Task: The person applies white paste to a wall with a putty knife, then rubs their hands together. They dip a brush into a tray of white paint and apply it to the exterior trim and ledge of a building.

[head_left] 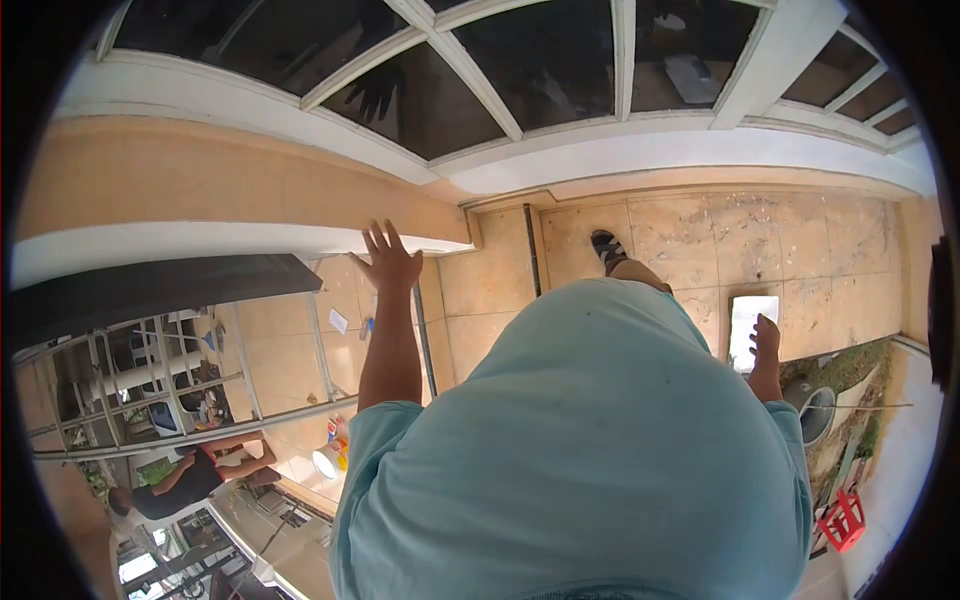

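Note:
My left hand point(388, 258) is raised with its fingers spread, holding nothing, beside the edge of a white and tan wall ledge point(250, 238). On the right, my right hand point(765, 342) hangs with its fingers apart and nothing in them. It overlaps a white rectangular object point(750, 318) lying on the tiled floor point(690, 235). One sandalled foot point(606, 248) shows below my teal shirt.
White-framed dark windows point(560, 60) run along the top. A metal grille point(130, 375) stands at left, with a seated person point(180, 488) below it. A white bucket point(326, 462) is at lower left; a grey round basin point(815, 412) and red stool point(843, 521) are at right.

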`<state>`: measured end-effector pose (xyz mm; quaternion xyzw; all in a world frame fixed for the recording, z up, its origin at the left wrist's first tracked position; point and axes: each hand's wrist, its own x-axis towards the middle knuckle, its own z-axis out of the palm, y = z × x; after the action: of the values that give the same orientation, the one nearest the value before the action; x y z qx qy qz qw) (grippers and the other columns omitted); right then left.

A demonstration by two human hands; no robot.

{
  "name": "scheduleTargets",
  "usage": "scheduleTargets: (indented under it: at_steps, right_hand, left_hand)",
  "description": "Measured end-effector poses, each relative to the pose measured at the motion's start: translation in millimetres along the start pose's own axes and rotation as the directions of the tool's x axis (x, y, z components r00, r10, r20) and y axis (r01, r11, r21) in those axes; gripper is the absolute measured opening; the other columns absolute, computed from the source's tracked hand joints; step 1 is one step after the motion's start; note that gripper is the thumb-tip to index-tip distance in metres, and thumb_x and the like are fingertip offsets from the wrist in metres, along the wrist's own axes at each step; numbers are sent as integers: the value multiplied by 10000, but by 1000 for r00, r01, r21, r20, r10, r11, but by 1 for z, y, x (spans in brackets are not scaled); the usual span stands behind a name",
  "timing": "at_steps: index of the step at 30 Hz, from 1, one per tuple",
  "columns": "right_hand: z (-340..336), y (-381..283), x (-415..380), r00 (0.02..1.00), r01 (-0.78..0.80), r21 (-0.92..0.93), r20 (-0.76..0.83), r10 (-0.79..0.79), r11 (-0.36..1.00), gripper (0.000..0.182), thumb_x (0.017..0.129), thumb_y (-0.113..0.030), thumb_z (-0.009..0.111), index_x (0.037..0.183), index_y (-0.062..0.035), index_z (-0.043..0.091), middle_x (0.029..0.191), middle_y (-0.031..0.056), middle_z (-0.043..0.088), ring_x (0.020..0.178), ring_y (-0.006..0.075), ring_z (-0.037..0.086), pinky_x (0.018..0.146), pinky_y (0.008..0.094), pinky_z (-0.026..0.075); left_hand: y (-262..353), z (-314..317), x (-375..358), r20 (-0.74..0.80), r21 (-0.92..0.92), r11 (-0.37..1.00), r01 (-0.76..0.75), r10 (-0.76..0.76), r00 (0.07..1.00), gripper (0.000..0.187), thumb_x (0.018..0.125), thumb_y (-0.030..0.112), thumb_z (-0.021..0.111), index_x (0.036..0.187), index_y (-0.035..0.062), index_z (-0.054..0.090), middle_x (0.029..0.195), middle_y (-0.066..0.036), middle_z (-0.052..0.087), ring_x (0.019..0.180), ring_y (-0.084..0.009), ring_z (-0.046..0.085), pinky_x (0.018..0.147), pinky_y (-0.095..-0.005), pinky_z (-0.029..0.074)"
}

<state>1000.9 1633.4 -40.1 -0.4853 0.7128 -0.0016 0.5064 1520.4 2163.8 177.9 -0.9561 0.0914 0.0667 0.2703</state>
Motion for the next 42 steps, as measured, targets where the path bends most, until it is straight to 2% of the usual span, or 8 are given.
scheduleTargets:
  at_steps: [4, 9, 11, 17, 21, 29, 37, 42]
  right_hand:
    - [-16, 154, -71, 944, -315, -111, 71, 323, 943, 356, 885, -407, 573, 1116, -140, 619, 899, 11, 603, 759, 206, 589, 641, 396, 452]
    - [-11, 235, -190, 910, -282, -329, 207, 360, 901, 351, 890, -366, 564, 1109, -99, 628, 887, 58, 629, 784, 225, 607, 661, 403, 469]
    - [-22, 245, -218, 900, -280, -354, 227, 372, 892, 349, 891, -349, 560, 1106, -83, 632, 882, 76, 639, 793, 232, 615, 668, 406, 476]
    - [-73, 292, -167, 991, -41, -279, 114, 76, 959, 441, 907, -355, 592, 1242, -71, 616, 1063, 114, 663, 821, 221, 634, 747, 377, 528]
    - [-78, 260, -151, 981, 183, -380, 135, -142, 906, 411, 891, -330, 611, 1180, -41, 644, 1067, 144, 675, 893, 224, 652, 794, 368, 525]
    - [-128, 261, -113, 997, 59, -285, 62, -43, 957, 428, 870, -389, 627, 1146, -65, 672, 1130, 182, 663, 1058, 298, 640, 931, 380, 487]
    - [-170, 320, -34, 995, -100, -146, 3, 101, 984, 436, 856, -395, 613, 1103, -44, 687, 1059, 179, 683, 1020, 327, 644, 923, 421, 475]
    - [-126, 350, 74, 948, -315, 364, 157, 276, 876, 432, 926, -405, 577, 1198, -73, 630, 1012, 66, 677, 896, 156, 628, 751, 316, 509]
  left_hand:
    - [76, 135, -101, 568, -464, 872, 157, 157, 808, 875, 822, 543, 610, 1519, 178, 227, 1594, -144, 103, 1464, -327, 143, 1097, -663, 198]
    - [36, 359, -204, 616, -773, 530, 349, 497, 611, 732, 880, 487, 563, 1378, -35, 440, 1425, -242, 436, 1339, -355, 406, 1108, -377, 325]
    - [11, 392, -233, 658, -749, 560, 354, 563, 500, 710, 887, 477, 557, 1369, -33, 453, 1421, -238, 442, 1338, -352, 408, 1105, -381, 328]
    - [2, 291, -218, 674, -733, 680, -5, 727, 131, 647, 908, 449, 537, 1342, -28, 491, 1410, -229, 460, 1336, -340, 413, 1096, -393, 337]
    - [84, 225, -160, 290, -764, 609, -212, 619, 730, 568, 917, 408, 529, 1289, -22, 546, 1337, -232, 530, 1286, -348, 467, 1075, -396, 356]
    - [261, 70, -146, 68, -751, 546, -371, 623, 779, 478, 913, 351, 541, 1257, 21, 574, 1223, -230, 604, 1156, -334, 569, 969, -396, 435]
    - [490, -35, -299, 179, -578, 283, -766, 959, 220, 441, 916, 312, 568, 1278, 61, 570, 1227, -202, 613, 1173, -301, 576, 967, -363, 456]
    - [580, 10, -319, 324, -819, 322, -475, 943, 80, 490, 943, 350, 554, 1334, 55, 518, 1273, -151, 602, 1175, -272, 576, 985, -365, 433]
